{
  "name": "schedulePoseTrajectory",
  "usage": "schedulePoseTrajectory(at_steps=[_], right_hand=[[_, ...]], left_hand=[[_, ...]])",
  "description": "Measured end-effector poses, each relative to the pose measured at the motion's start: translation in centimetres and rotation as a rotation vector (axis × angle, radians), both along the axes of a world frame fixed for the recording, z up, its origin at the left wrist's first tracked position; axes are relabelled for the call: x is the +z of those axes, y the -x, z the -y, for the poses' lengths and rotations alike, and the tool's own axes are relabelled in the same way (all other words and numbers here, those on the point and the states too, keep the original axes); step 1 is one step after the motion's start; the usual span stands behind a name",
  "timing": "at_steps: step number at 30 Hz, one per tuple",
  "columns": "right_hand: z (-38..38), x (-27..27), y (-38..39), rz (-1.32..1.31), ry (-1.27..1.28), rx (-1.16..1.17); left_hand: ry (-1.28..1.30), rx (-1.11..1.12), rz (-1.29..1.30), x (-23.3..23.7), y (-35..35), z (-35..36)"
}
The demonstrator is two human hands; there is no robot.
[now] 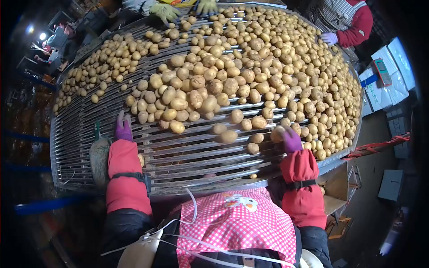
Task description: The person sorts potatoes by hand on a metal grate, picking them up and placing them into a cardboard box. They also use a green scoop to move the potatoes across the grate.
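Observation:
Many potatoes (178, 103) lie across a slatted metal sorting table (178, 154). In a purple glove with pale fingertips, my left hand (124, 127) rests above the bare slats at the left, its fingers stretched forward and nothing visible in them. Beside that wrist lies a dusty, greenish scoop-like tool (99, 154). My right hand (292, 140), also purple-gloved, has its fingers closed around a potato (277, 134) at the near edge of the pile. A few loose potatoes (229, 136) sit just left of it, some blurred.
Across the table are another person's yellow-gloved hands (165, 13). A co-worker's hand in a pale lilac glove (329, 38) rests at the far right rim. A device with a screen (382, 71) stands by white boxes (393, 91) on the right. Red cord (377, 146) stretches near the right edge.

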State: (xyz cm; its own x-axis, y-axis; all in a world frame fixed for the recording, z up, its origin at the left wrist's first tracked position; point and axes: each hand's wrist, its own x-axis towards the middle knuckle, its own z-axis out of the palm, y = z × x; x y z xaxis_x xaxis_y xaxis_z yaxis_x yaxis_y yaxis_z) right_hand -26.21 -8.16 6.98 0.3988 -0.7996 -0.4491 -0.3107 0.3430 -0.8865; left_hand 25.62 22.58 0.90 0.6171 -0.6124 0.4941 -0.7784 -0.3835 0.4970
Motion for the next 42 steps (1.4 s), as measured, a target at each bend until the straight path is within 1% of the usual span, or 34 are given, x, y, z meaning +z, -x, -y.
schedulePoseTrajectory(at_steps=[1, 2, 3, 4, 6, 7, 8, 9, 10, 11, 12, 13, 14, 15, 16, 17, 19, 21, 23, 25, 27, 29, 31, 32, 33, 35, 37, 38, 39, 40, 41, 42], right_hand=[[-0.1, -0.6, 1.1, 0.262, -0.184, -0.026], [0.0, -1.4, 2.7, 0.528, -0.365, -0.057], [-0.2, -2.3, 4.1, 0.798, -0.542, -0.093], [-2.1, 0.5, 2.9, 0.739, -0.514, -0.403], [-1.8, -0.1, 3.8, 0.516, -0.017, -0.129], [-1.2, -0.6, 3.9, 0.394, 0.226, 0.016], [-0.4, 0.5, 2.6, 0.201, 0.261, 0.083], [-0.8, 1.6, 1.2, 0.083, 0.0, -0.055], [-0.7, 0.8, -0.7, -0.03, 0.357, 0.093], [-0.3, 1.2, -2.3, -0.314, 0.551, 0.304], [0.6, 1.8, -4.1, -0.604, 0.746, 0.514], [2.0, 1.2, -6.4, -0.778, 0.605, 0.676], [2.3, 2.3, -8.3, -0.907, 0.614, 0.806], [2.4, 3.9, -9.5, -1.037, 0.62, 0.936], [2.3, 5.6, -9.6, -0.999, 0.647, 0.966], [2.4, 4.2, -8.7, -0.73, 0.613, 0.834], [2.6, -0.5, -5.0, -0.2, 0.531, 0.551], [0.5, 1.2, -1.8, 0.202, 0.011, 0.277], [-1.4, 1.2, 2.5, 0.401, -0.053, 0.098], [-4.7, 0.2, 6.6, 0.972, -0.176, -0.153], [-6.4, -0.2, 11.2, 1.035, -0.244, -0.301], [-8.3, -0.5, 16.0, 1.109, -0.289, -0.451], [-10.1, -2.0, 22.1, 1.007, -0.255, -0.567], [-11.1, -2.5, 24.9, 0.893, -0.245, -0.662], [-11.8, -2.6, 27.4, 0.773, -0.233, -0.753], [-12.0, -6.7, 31.9, 0.512, -0.054, -0.932], [-12.4, -12.9, 39.6, -0.102, 0.524, -0.683], [-11.3, -14.6, 40.9, -0.398, 0.806, -0.521], [-10.4, -11.1, 37.3, -0.256, 0.621, -0.63], [-9.4, -6.4, 32.7, -0.114, 0.445, -0.76], [-7.8, -1.8, 27.5, -0.059, 0.332, -0.804], [-6.3, -0.9, 25.1, -0.037, 0.415, -0.684]], left_hand=[[-0.021, -0.043, 0.016, -1.4, -0.8, 0.4], [-0.044, -0.09, 0.032, -1.2, -0.5, 1.4], [0.023, -0.042, -0.16, -1.7, 0.4, 2.9], [0.11, 0.015, -0.345, -1.0, 2.1, 4.8], [0.102, 0.05, -0.439, 3.0, 7.3, 7.7], [0.104, 0.073, -0.482, 3.8, 8.8, 8.4], [0.104, 0.024, -0.399, 2.6, 9.4, 8.3], [0.106, -0.024, -0.316, 1.4, 10.1, 8.1], [0.001, -0.027, -0.191, 0.7, 10.9, 7.9], [-0.097, -0.03, -0.065, 0.5, 11.7, 8.1], [-0.073, -0.06, -0.12, 1.1, 12.8, 9.1], [-0.048, -0.085, -0.177, 2.2, 14.2, 10.0], [-0.118, -0.098, -0.251, 3.6, 15.9, 10.7], [-0.049, -0.167, -0.141, 2.7, 16.8, 10.7], [-0.039, -0.164, -0.23, 3.2, 17.8, 11.0], [-0.03, -0.164, -0.319, 3.8, 18.6, 11.2], [-0.104, -0.186, -0.28, 3.7, 18.5, 10.8], [-0.138, -0.23, -0.254, 3.6, 18.9, 10.6], [-0.124, -0.291, -0.24, 3.7, 19.8, 10.9], [-0.094, -0.325, -0.247, 3.0, 20.5, 11.4], [-0.033, -0.334, -0.278, 2.8, 21.6, 11.8], [-0.067, -0.386, -0.257, 3.1, 22.5, 12.8], [-0.1, -0.375, -0.222, 3.5, 24.0, 13.5], [-0.018, -0.47, -0.213, 3.3, 24.8, 14.1], [-0.035, -0.543, -0.178, 2.4, 25.2, 14.5], [-0.276, -0.5, -0.035, 4.1, 28.0, 15.8], [-0.319, -0.632, -0.099, 3.5, 29.7, 17.2], [-0.344, -0.684, -0.179, 4.8, 31.1, 17.8], [-0.363, -0.776, -0.165, 6.5, 32.4, 18.3], [-0.382, -0.87, -0.155, 8.1, 33.7, 18.7], [-0.4, -1.011, -0.05, 8.9, 34.5, 19.1], [-0.3, -1.07, -0.111, 7.8, 35.3, 19.3]])
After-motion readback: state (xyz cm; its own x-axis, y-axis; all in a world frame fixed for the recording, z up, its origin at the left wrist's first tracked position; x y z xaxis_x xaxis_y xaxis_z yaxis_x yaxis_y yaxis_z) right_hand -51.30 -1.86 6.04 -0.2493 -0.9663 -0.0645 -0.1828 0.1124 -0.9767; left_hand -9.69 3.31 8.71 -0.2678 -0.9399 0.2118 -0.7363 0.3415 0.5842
